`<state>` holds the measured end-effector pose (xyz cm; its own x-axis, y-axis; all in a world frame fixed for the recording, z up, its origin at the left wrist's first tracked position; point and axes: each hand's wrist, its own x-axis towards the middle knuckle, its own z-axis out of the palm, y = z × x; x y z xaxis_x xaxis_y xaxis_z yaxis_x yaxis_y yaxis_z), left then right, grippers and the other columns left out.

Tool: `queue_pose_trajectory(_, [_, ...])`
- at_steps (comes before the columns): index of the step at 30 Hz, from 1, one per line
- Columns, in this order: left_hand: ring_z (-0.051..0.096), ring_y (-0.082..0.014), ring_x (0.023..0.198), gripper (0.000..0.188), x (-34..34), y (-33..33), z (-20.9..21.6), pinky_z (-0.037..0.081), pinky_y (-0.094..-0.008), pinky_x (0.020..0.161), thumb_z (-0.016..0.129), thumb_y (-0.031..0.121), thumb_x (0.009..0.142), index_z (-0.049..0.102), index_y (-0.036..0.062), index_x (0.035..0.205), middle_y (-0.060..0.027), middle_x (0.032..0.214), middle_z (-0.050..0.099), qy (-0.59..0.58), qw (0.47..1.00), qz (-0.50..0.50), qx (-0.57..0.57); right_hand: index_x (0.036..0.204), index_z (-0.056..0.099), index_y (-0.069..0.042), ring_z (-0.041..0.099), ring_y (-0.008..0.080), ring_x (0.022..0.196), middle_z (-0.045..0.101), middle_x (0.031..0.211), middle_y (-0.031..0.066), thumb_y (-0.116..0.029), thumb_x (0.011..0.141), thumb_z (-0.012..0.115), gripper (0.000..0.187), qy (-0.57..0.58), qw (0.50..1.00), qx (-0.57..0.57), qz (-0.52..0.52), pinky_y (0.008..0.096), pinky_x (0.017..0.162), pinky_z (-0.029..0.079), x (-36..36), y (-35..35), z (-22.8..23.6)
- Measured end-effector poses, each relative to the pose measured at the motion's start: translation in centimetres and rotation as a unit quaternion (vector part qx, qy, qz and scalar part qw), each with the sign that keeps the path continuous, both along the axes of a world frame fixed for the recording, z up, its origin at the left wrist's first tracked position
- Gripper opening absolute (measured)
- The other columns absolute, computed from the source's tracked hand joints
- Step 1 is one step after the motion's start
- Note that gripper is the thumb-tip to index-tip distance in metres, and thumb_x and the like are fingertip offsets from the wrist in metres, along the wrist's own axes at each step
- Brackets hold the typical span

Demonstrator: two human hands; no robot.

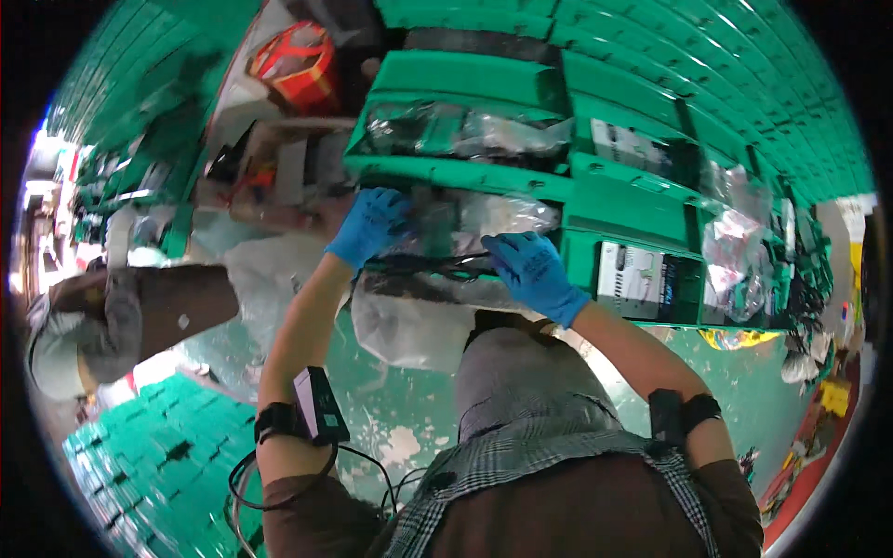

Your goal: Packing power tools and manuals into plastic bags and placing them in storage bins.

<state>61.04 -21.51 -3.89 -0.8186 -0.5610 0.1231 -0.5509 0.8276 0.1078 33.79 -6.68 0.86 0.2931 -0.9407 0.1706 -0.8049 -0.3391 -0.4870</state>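
Note:
Both my hands wear blue gloves over the near side of a green case. My left hand is bent with its fingers curled in at the left end of the case, beside a clear plastic bag; what it grips is hidden. A bundle of black cable stretches across between my hands, along the near edge of the case. My right hand pinches the right end of that cable between thumb and fingers.
Beyond stands an opened green case with bagged parts. On the right are green cases holding white-and-black boxes. A red basket and a cardboard box stand far left. Another person is at the left. Stacked green cases lie lower left.

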Motion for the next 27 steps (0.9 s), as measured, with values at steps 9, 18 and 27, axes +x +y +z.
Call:
queue_pose_trajectory(9, [0.054, -0.0292, 0.1, 0.037, 1.3, 1.7, -0.8, 0.043, -0.0409, 0.084, 0.057, 0.031, 0.079, 0.059, 0.0122, 0.11, -0.0131, 0.106, 0.06, 0.015, 0.955, 0.131, 0.266, 0.116, 0.051, -0.006, 0.054, 0.0318, 0.094, 0.054, 0.11, 0.0141, -0.026, 0.08, 0.061, 0.042, -0.002, 0.995, 0.069, 0.075, 0.042, 0.079, 0.043, 3.4, 0.6, -4.0])
queue_pose_trajectory(18, [0.048, -0.034, 0.113, 0.065, 3.5, 0.3, -1.0, 0.038, -0.042, 0.096, 0.061, 0.051, 0.073, 0.051, 0.0083, 0.122, -0.0153, 0.123, 0.051, -0.105, 0.952, 0.104, 0.268, 0.102, 0.061, -0.008, 0.059, 0.0305, 0.086, 0.061, 0.092, 0.0172, -0.033, 0.084, 0.054, 0.032, 0.001, 0.954, 0.261, 0.146, 0.0414, 0.076, 0.046, 3.8, -3.5, -3.9])
queue_pose_trajectory(27, [0.044, -0.0333, 0.114, 0.062, -1.8, 3.0, 2.0, 0.035, -0.0469, 0.096, 0.069, 0.045, 0.065, 0.056, 0.0133, 0.117, -0.0119, 0.122, 0.052, -0.224, 0.938, 0.209, 0.159, 0.108, 0.056, -0.006, 0.059, 0.0222, 0.092, 0.062, 0.105, 0.0092, -0.029, 0.088, 0.054, 0.031, -0.821, 0.405, 0.402, -0.032, 0.0408, 0.089, 0.045, -9.9, -4.6, -2.9])
